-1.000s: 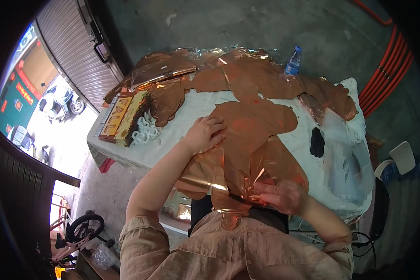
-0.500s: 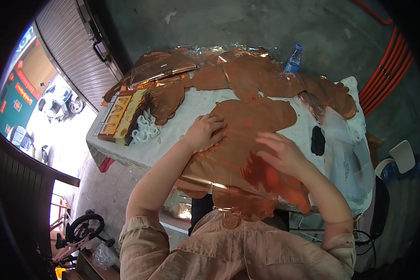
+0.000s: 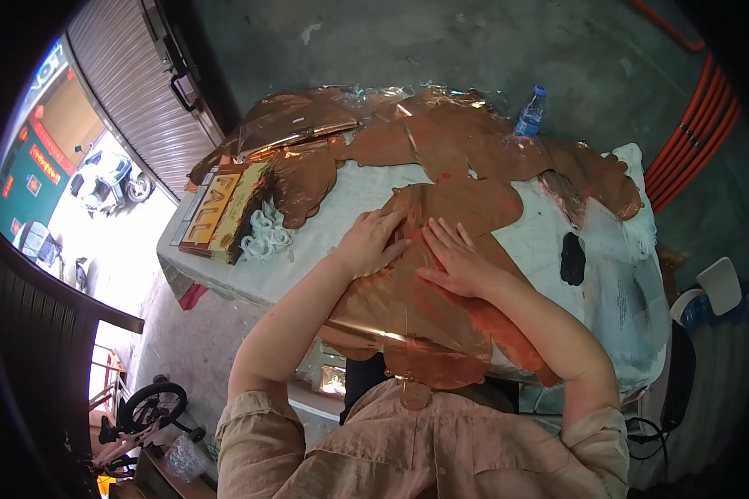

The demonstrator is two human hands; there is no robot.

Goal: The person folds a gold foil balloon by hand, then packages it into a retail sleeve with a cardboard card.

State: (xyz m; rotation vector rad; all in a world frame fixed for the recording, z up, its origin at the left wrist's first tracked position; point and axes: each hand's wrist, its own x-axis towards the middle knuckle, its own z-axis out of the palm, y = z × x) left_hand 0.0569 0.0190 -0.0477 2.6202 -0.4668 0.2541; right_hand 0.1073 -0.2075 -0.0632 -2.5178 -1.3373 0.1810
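Both left hand (image 3: 370, 243) and right hand (image 3: 456, 262) on copper foil (image 3: 408, 303)

Laid them flattish, fingers out, unclenched and grasping nothing, near each other on the foil. Had it lying over the near edge of the white cloth (image 3: 366, 187), overhanging. Saw a blue-capped bottle (image 3: 530, 116) beyond and stacked packets (image 3: 225, 209) to the left.

Brn foil (image 3: 429, 308) (w/ red-orng tints), wht cloth (image 3: 329, 223)

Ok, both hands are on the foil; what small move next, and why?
Probably draw the right hand back, smoothing the copper-coloured foil: its near part looks creased and overhangs the table, while the left hand rests on it.
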